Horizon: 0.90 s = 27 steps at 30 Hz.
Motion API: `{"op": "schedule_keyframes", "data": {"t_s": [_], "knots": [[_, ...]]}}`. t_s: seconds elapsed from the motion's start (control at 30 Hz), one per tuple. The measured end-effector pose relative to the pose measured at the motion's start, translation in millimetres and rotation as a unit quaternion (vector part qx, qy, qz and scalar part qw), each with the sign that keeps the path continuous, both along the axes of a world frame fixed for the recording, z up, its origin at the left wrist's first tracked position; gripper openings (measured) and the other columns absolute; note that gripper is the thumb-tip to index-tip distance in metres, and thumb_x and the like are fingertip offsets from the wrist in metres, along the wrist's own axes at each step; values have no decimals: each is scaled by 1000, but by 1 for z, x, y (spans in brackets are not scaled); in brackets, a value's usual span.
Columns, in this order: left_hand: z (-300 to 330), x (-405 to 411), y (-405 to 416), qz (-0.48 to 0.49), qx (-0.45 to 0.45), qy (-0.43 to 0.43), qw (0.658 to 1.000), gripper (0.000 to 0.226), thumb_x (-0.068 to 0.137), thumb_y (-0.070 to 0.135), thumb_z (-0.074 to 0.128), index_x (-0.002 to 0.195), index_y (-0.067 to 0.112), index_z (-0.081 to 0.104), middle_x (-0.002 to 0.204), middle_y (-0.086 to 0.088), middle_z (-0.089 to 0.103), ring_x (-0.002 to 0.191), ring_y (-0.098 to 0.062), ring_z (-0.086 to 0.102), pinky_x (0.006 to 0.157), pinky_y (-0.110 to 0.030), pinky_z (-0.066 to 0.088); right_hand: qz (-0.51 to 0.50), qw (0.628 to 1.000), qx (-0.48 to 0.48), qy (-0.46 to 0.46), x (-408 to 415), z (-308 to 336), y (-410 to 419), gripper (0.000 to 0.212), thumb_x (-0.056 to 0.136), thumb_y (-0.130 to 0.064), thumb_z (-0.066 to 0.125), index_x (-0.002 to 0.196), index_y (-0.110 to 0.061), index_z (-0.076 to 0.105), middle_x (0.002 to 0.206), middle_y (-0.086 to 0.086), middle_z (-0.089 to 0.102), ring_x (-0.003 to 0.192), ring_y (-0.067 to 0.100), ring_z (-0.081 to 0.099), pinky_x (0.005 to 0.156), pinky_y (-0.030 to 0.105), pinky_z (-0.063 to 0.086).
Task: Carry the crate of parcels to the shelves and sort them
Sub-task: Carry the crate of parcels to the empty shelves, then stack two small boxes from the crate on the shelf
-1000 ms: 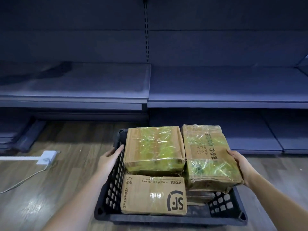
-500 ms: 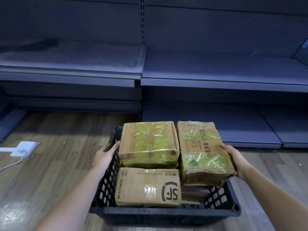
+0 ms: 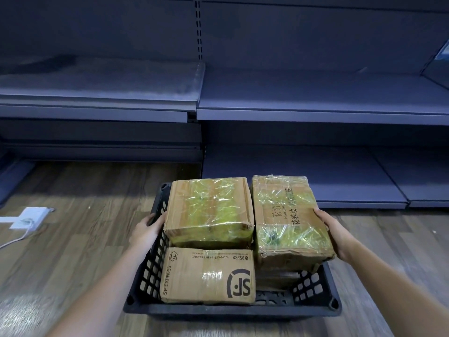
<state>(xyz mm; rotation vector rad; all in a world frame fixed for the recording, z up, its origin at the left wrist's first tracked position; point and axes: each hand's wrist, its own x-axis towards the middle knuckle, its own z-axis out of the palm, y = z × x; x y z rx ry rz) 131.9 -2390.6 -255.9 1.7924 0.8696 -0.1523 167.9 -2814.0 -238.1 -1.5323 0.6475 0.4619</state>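
Down at the bottom of the view, a black plastic crate [image 3: 232, 311] with lattice walls was held in front of the dark blue shelves [image 3: 315, 93], above the wood-grain floor [image 3: 80, 239]. The left hand [image 3: 148, 231] gripped the crate's left rim, fingers curled over the edge and the thumb on top. The right hand [image 3: 334, 233] was at the crate's right side, pressed against the edge of the tall taped parcel [image 3: 289, 217]; its fingers went out of sight beneath that parcel, so whether they curled around the rim or the parcel could not be told.

Inside the crate, three cardboard parcels showed on top. At the crate's far left sat a box wrapped in yellowish clear tape [image 3: 209, 210], riding higher than the SF Express box [image 3: 206, 276] that lay at the crate's near left, its printed logo facing up. Along the crate's right side lay the tall taped parcel with Chinese lettering, stacked on another brown carton [image 3: 279, 279] that was only partly visible under it.

Beyond the crate, the shelves ran across the view in two bays, split by a slotted upright. To the crate's far left, a white power strip [image 3: 29, 217] lay on the floor with its cable trailing toward the left edge.
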Motion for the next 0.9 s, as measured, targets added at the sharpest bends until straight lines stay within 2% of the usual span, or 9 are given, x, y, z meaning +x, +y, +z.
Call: {"op": "schedule_keyframes", "data": {"t_s": [0.13,0.2,0.3,0.33,0.43,0.47,0.67,0.77,0.9], "knots": [[1,0,-1,-15,-4,15,1000,73,79,65,57,138,24,47,142,-12,49,132,-36,42,112,-53,31,10,1000,-26,13,0,3,3,50,91,-53,48,110,-9,64,105,17,71,94,33,68,92,47,51],[11,0,-7,-10,-20,9,1000,66,87,56,54,140,18,45,143,-13,47,133,-35,42,112,-48,31,18,998,-51,26,1,9,6,52,91,-53,48,106,-6,64,98,16,71,86,31,68,88,44,51],[28,2,-14,-4,-20,6,1000,54,95,42,50,138,9,47,143,-14,48,133,-33,42,108,-42,32,28,992,-121,2,2,23,12,47,95,-43,45,111,-3,61,93,12,68,82,28,64,83,40,50],[38,2,-16,-12,-11,-4,1000,51,96,39,50,137,8,49,142,-14,49,132,-32,43,107,-41,33,32,989,-144,-16,1,31,16,44,97,-39,43,117,-3,58,98,12,66,87,27,62,84,38,48],[68,1,-22,-43,21,-36,998,49,95,36,51,136,8,51,142,-10,49,132,-28,44,109,-41,33,50,974,-210,-71,-1,57,30,54,95,-35,46,140,-5,42,140,15,49,123,32,50,104,41,38],[81,-3,-26,-51,28,-46,997,50,95,35,51,137,9,50,144,-9,48,133,-28,43,110,-41,33,61,970,-218,-84,-7,71,36,56,95,-32,47,144,-6,37,145,15,43,127,32,47,106,41,36],[151,-39,-57,-94,61,-96,989,48,97,26,49,141,6,45,146,-9,46,133,-26,43,109,-36,33,111,950,-243,-159,-42,138,68,54,96,-24,48,146,-7,34,149,10,40,126,26,46,102,34,38],[176,-56,-70,-104,60,-127,985,49,96,24,50,141,5,44,149,-9,42,137,-27,39,112,-36,31,116,948,-231,-187,-58,159,78,55,95,-22,50,145,-5,35,151,9,36,137,27,37,109,34,32],[188,-74,-83,-108,54,-142,982,50,96,24,50,142,6,43,147,-9,44,133,-28,43,110,-37,35,128,947,-219,-198,-75,169,91,55,95,-20,51,145,-4,34,151,9,36,138,27,35,109,35,32]]}}
